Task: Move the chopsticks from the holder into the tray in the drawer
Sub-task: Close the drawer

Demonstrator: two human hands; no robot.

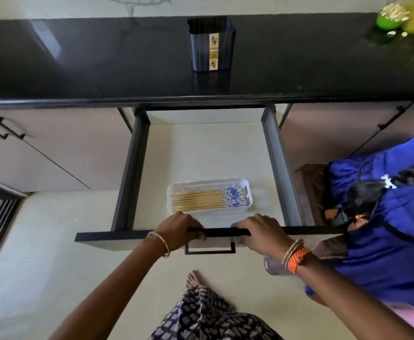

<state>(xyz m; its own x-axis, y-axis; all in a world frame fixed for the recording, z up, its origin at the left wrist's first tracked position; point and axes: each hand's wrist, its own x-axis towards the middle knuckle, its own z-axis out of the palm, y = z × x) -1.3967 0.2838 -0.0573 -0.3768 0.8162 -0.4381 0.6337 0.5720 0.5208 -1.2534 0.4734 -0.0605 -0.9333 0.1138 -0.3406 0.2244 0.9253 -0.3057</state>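
The drawer under the black counter stands pulled out. Near its front lies a clear plastic tray with several chopsticks flat in it, their blue-patterned ends to the right. The dark ribbed holder stands upright on the counter, and no chopsticks show above its rim. My left hand and my right hand both grip the top edge of the drawer front, one on each side of the handle.
A second person in blue clothing stands close against the drawer's right side. A green bowl with pale bits sits at the counter's far right. Closed cabinet doors flank the drawer. My foot is on the floor below.
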